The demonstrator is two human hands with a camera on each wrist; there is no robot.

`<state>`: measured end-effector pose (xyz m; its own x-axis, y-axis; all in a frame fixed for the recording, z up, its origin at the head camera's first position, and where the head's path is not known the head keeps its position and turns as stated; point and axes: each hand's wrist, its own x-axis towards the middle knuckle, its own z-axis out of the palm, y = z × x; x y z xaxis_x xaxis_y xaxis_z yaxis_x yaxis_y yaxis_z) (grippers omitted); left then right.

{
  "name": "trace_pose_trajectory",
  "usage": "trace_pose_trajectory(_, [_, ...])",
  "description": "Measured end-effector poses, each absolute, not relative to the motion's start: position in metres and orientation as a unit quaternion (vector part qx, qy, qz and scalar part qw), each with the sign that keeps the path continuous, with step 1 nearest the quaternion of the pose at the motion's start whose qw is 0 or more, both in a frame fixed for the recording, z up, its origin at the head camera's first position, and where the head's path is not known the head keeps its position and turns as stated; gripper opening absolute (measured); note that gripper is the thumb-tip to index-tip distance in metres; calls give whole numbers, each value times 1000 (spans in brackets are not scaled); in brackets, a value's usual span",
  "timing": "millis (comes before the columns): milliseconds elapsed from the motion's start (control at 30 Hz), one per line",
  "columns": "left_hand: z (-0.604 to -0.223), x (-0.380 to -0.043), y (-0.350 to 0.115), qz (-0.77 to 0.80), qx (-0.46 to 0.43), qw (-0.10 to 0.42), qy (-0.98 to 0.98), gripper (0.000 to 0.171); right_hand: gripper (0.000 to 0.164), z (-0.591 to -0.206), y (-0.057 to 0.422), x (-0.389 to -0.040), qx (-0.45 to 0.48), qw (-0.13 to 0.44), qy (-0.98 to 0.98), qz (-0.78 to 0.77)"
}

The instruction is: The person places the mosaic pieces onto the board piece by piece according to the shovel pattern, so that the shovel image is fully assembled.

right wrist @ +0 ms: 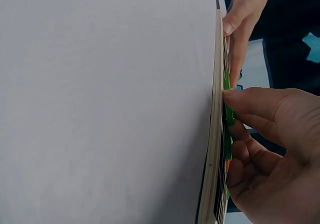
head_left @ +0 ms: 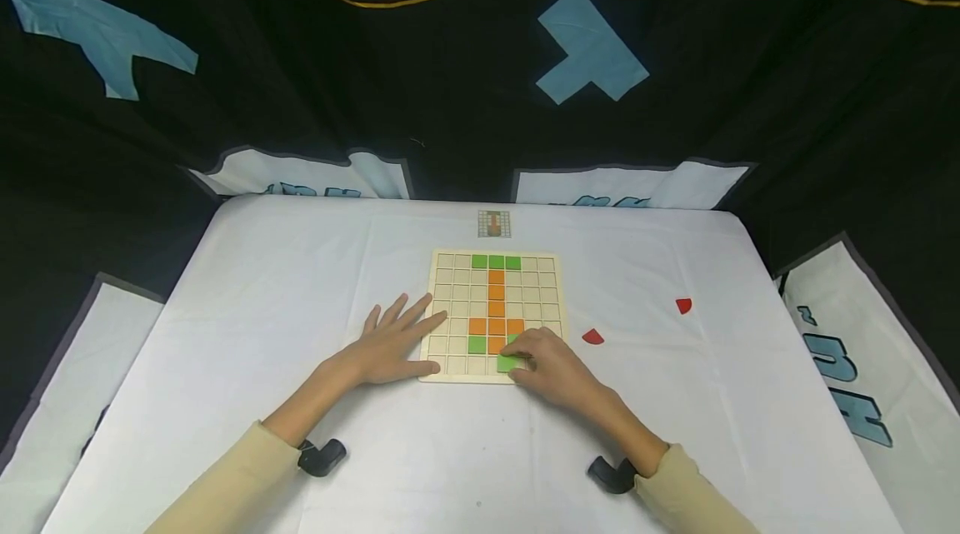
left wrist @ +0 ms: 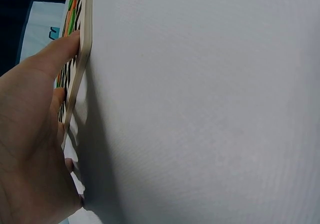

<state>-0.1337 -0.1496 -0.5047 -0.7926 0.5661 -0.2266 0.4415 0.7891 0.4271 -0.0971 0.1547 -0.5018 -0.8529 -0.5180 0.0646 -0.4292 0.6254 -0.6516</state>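
A wooden grid board (head_left: pixel 456 291) lies on the table, with green and orange square tiles set in it. Three green tiles (head_left: pixel 497 262) line its far row, and orange tiles (head_left: pixel 497 292) run down the middle column. My left hand (head_left: pixel 382 351) has its fingers spread, their tips and the thumb resting on the board's left edge. At the near edge my right hand (head_left: pixel 555 367) pinches a green square tile (head_left: pixel 506 364) between thumb and fingers, low over the near row. In the right wrist view the same green tile (right wrist: pixel 229 112) shows beside the thumb tip.
A small printed picture of a grid pattern (head_left: pixel 494 224) lies beyond the board. Two red wedge-shaped pieces, a nearer one (head_left: pixel 592 336) and a farther one (head_left: pixel 684 306), lie on the white tablecloth (head_left: pixel 645 267) to the right. A black curtain (head_left: pixel 450 84) hangs behind the table.
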Motion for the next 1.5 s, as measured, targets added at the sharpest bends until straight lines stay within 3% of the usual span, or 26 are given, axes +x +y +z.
trace_pose_trajectory(600, [-511,-134,-149,173,270,164,933,84,27,-504,151,-93,-242,74,913,-321])
trace_pose_trajectory(1000, [-509,-134,-149,174,272,164,932,84,18,-508,150,-96,-242,47,903,-351])
trace_pose_trajectory(1500, [-508,-134,-150,179,275,165,930,83,17,-503,149,-99,-240,69,906,-342])
